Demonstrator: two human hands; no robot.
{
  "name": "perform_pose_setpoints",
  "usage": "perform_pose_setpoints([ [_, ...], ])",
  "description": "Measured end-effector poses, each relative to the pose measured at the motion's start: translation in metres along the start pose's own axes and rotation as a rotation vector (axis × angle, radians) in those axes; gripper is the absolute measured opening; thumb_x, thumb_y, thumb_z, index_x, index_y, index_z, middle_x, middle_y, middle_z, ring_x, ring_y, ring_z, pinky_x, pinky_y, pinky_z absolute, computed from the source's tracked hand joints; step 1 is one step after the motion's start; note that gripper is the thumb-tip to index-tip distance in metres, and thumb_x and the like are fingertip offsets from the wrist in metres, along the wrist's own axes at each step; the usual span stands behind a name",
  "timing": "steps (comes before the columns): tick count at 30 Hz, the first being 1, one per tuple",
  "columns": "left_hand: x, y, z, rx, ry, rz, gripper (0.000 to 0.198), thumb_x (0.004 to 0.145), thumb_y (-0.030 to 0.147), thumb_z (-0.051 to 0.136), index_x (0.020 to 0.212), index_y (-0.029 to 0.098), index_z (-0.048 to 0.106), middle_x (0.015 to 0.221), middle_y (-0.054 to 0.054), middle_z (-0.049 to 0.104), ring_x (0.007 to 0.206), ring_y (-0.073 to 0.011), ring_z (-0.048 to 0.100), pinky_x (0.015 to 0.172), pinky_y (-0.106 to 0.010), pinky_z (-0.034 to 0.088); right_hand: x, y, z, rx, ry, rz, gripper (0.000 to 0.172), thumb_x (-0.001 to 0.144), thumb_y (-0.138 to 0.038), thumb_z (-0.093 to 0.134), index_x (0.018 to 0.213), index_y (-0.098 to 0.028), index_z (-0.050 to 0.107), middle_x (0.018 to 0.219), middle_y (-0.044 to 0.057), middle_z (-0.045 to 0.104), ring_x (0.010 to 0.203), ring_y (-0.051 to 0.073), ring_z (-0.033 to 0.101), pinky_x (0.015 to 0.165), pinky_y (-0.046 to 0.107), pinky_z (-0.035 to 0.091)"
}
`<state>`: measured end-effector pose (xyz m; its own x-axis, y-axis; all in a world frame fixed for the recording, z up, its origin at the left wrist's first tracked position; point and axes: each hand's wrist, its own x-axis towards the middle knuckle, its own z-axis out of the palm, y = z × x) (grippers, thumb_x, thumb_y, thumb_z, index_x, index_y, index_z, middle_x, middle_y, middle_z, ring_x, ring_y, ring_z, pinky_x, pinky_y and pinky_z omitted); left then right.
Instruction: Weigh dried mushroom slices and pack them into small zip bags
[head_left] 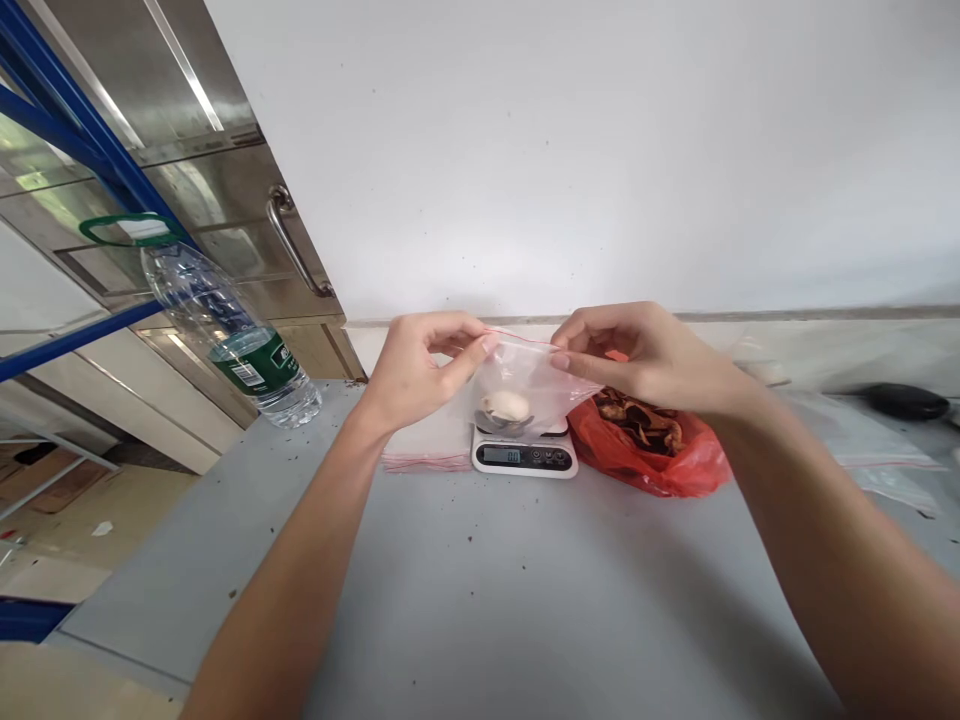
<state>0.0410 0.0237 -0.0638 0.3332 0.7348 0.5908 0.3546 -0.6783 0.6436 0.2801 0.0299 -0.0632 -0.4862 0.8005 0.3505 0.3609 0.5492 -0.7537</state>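
Observation:
A clear zip bag (529,372) with a red line along its top hangs between my hands. My left hand (431,365) pinches its upper left corner, and my right hand (637,350) pinches the upper edge on the other side. Inside lies a pale, rounded piece (507,405) with something darker beneath it; I cannot make out its kind. Directly behind and below the bag stands a white digital scale (525,470), its display reading 0.0. Whether the bag touches the scale cannot be told.
Right of the scale sits a red plastic bag (675,470) holding brown dried pieces (637,425). A stack of zip bags (424,460) lies left of it. A large water bottle (240,335) stands at the table's left edge. More clear bags (877,450) and a black object (907,401) lie at right.

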Motion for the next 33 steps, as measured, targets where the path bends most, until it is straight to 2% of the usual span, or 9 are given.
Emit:
perform_pose_setpoints([
  [3, 0.000, -0.001, -0.002, -0.016, 0.017, -0.019, 0.018, 0.089, 0.030, 0.070, 0.082, 0.016, 0.078, 0.084, -0.005, 0.080, 0.076, -0.0170, 0.073, 0.071, -0.025, 0.058, 0.000, 0.004, -0.004, 0.018, -0.010, -0.012, 0.024, 0.086, -0.041, 0.069, 0.074, -0.021, 0.066, 0.062, -0.001, 0.060, 0.057, 0.013, 0.049, 0.054, 0.028, 0.038],
  [7, -0.001, 0.001, 0.003, 0.020, -0.063, -0.003, 0.016, 0.089, 0.030, 0.071, 0.082, 0.017, 0.078, 0.085, -0.004, 0.080, 0.079, -0.0170, 0.073, 0.074, -0.026, 0.057, 0.001, 0.002, -0.001, 0.000, -0.042, -0.043, 0.019, 0.087, -0.036, 0.066, 0.074, -0.022, 0.064, 0.056, -0.005, 0.051, 0.052, 0.011, 0.042, 0.051, 0.027, 0.033],
  [10, -0.001, 0.002, 0.005, 0.053, -0.098, 0.033, 0.017, 0.090, 0.029, 0.070, 0.079, 0.018, 0.076, 0.082, -0.003, 0.079, 0.080, -0.0174, 0.073, 0.075, -0.026, 0.055, 0.001, 0.000, 0.003, 0.010, -0.064, -0.034, 0.024, 0.089, -0.042, 0.067, 0.077, -0.021, 0.065, 0.055, -0.005, 0.049, 0.051, 0.010, 0.040, 0.051, 0.027, 0.033],
  [14, -0.001, 0.003, 0.006, 0.124, -0.075, 0.031, 0.022, 0.092, 0.030, 0.068, 0.074, 0.018, 0.070, 0.077, -0.002, 0.076, 0.076, -0.0183, 0.071, 0.065, -0.026, 0.052, 0.001, -0.002, 0.003, 0.002, -0.085, 0.022, 0.038, 0.085, -0.057, 0.073, 0.076, -0.021, 0.068, 0.057, -0.003, 0.053, 0.054, 0.012, 0.044, 0.052, 0.028, 0.035],
  [17, -0.001, 0.001, 0.006, 0.112, -0.050, 0.013, 0.021, 0.090, 0.032, 0.071, 0.074, 0.018, 0.071, 0.076, -0.002, 0.076, 0.074, -0.0179, 0.070, 0.065, -0.026, 0.053, 0.000, -0.003, -0.001, -0.039, -0.118, 0.022, 0.038, 0.085, -0.057, 0.072, 0.074, -0.021, 0.068, 0.060, -0.001, 0.057, 0.056, 0.013, 0.045, 0.052, 0.029, 0.034],
  [24, 0.001, -0.007, -0.001, -0.112, 0.027, -0.039, 0.043, 0.083, 0.060, 0.081, 0.078, 0.018, 0.076, 0.080, -0.006, 0.078, 0.074, -0.0181, 0.072, 0.070, -0.028, 0.059, -0.005, 0.001, -0.016, 0.013, -0.066, 0.026, 0.039, 0.084, -0.054, 0.074, 0.067, -0.023, 0.058, 0.055, -0.004, 0.049, 0.053, 0.011, 0.041, 0.052, 0.029, 0.034],
  [27, 0.001, -0.007, -0.002, -0.099, 0.030, -0.013, 0.045, 0.084, 0.062, 0.079, 0.076, 0.018, 0.076, 0.077, -0.006, 0.078, 0.073, -0.0186, 0.072, 0.070, -0.028, 0.060, -0.007, 0.002, -0.021, 0.031, -0.088, 0.099, 0.041, 0.081, -0.057, 0.075, 0.066, -0.022, 0.058, 0.055, -0.004, 0.048, 0.052, 0.011, 0.040, 0.050, 0.029, 0.033],
  [30, 0.001, -0.002, 0.003, -0.069, 0.030, 0.043, 0.037, 0.089, 0.053, 0.077, 0.078, 0.018, 0.077, 0.079, -0.005, 0.079, 0.075, -0.0181, 0.073, 0.070, -0.027, 0.060, -0.007, -0.004, -0.021, 0.003, -0.199, 0.166, 0.036, 0.079, -0.052, 0.076, 0.070, -0.022, 0.060, 0.063, -0.001, 0.058, 0.058, 0.013, 0.051, 0.054, 0.029, 0.039],
  [33, 0.001, 0.005, 0.012, -0.033, -0.039, 0.109, 0.021, 0.093, 0.038, 0.076, 0.083, 0.019, 0.081, 0.084, -0.005, 0.080, 0.078, -0.0176, 0.074, 0.070, -0.025, 0.059, -0.006, -0.013, -0.016, -0.027, -0.342, 0.178, 0.032, 0.076, -0.047, 0.075, 0.095, -0.022, 0.070, 0.091, 0.004, 0.072, 0.081, 0.022, 0.066, 0.068, 0.033, 0.050],
])
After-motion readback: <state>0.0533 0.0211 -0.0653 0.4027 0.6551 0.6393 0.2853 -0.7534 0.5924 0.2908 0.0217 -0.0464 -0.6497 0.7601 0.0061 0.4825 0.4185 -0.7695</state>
